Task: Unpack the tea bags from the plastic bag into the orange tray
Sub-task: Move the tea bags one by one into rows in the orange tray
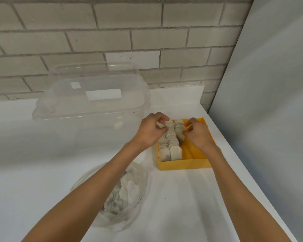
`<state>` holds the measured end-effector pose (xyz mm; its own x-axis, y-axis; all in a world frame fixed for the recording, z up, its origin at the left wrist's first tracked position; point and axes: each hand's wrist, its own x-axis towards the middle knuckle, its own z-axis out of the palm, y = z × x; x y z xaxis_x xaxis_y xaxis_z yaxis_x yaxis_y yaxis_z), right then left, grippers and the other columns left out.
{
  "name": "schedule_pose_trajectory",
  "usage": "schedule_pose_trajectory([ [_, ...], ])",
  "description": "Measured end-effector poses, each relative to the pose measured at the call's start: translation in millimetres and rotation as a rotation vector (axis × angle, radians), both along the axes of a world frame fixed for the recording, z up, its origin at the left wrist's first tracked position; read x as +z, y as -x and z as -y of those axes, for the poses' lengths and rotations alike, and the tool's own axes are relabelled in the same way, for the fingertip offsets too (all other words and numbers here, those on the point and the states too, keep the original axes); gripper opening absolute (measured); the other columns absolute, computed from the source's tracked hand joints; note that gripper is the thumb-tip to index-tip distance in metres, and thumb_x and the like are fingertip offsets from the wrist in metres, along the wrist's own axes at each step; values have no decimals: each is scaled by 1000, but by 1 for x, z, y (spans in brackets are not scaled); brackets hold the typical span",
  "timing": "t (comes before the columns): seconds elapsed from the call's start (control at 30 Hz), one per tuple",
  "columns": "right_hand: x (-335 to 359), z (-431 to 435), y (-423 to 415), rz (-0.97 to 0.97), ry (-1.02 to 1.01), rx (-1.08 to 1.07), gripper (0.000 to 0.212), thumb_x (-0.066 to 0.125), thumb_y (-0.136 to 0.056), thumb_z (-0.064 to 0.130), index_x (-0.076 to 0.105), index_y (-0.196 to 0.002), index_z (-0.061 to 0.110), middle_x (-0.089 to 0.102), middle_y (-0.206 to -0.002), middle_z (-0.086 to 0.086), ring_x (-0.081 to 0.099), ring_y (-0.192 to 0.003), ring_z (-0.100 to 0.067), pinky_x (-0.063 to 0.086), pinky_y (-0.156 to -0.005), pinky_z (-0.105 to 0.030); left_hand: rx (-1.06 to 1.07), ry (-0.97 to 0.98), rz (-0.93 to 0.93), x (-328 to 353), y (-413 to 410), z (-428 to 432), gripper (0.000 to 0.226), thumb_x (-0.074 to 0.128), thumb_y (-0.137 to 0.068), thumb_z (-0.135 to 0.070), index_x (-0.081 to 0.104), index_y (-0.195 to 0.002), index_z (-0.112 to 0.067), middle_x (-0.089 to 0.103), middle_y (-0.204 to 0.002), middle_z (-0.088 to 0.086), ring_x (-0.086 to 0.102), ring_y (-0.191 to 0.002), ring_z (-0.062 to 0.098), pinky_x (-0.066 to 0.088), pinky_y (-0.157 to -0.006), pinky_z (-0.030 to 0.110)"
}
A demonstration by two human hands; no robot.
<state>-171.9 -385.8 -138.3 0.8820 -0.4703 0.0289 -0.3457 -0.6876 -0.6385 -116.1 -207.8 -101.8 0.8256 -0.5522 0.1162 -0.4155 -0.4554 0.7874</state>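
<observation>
**Rows of tea bags in the orange tray, both hands at the far end**

Pale paper squares with a dark speckled fill, stood on edge and packed tight. Right of centre in the frame, inside the orange tray on the white counter. Filed in three rows: two long ones along the tray's left side, then a shorter third beside them towards the far end. Too overlapped for an exact count. Bare orange compartments to the right of the rows. More of the same, loose and jumbled, in the plastic bag at lower centre, partly hidden under the left forearm.

One tray, one plastic bag, one clear container at upper left against the brick wall, two hands.

Left hand: fingers curled, thumb and fingertips pinching the top of one of the tea bags at the far end of the rows. Right hand: fingers curled in, tips against the short third row. A real pinch or a mere touch — cannot tell.
</observation>
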Motion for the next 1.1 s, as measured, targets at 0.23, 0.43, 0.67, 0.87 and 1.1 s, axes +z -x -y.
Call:
schedule_pose_trajectory([
  [0.23, 55, -59, 27, 193, -71, 164, 10, 62, -89, 16, 68, -97, 15, 68, -91, 4, 62, -85, -10, 45, -70, -13, -18, 97, -51, 24, 27, -47, 26, 70, -85, -20, 61, -109, -27, 61, -98, -10, 56, -65, -1, 45, -67, 12],
  [0.43, 45, -119, 48, 113, -188, 390, 8, 63, -89, 18, 70, -93, 19, 70, -89, 3, 64, -81, -10, 51, -74, -22, 93, 34, -163, 15, 54, -118, 23, 70, -85, -23, 65, -107, -29, 65, -99, -10, 64, -77, 10, 51, -78, 22],
  [0.67, 12, -174, 55, -67, -97, 650, 16, 55, -91, 13, 68, -97, 19, 70, -90, -1, 62, -77, -11, 52, -75, -28, 246, -50, -215, -21, 75, -169, 18, 68, -84, -13, 66, -98, -24, 67, -96, -8, 66, -75, 8, 52, -72, 18],
  [0.87, -8, -189, 44, -121, 108, 702, 30, 49, -90, 2, 68, -107, 18, 63, -112, -4, 59, -104, -22, 50, -82, -34, 250, -425, 7, -58, 70, -180, 13, 56, -91, -11, 65, -99, -17, 66, -95, -3, 64, -86, 16, 52, -73, 25],
  [1.1, -22, -185, 37, -231, 208, 665, 50, 50, -90, 7, 47, -138, 19, 51, -139, -5, 49, -124, -28, 46, -94, -37, 284, -777, 100, -72, 72, -177, 36, 63, -85, -37, 57, -110, -11, 58, -108, 4, 58, -100, 24, 47, -77, 32],
])
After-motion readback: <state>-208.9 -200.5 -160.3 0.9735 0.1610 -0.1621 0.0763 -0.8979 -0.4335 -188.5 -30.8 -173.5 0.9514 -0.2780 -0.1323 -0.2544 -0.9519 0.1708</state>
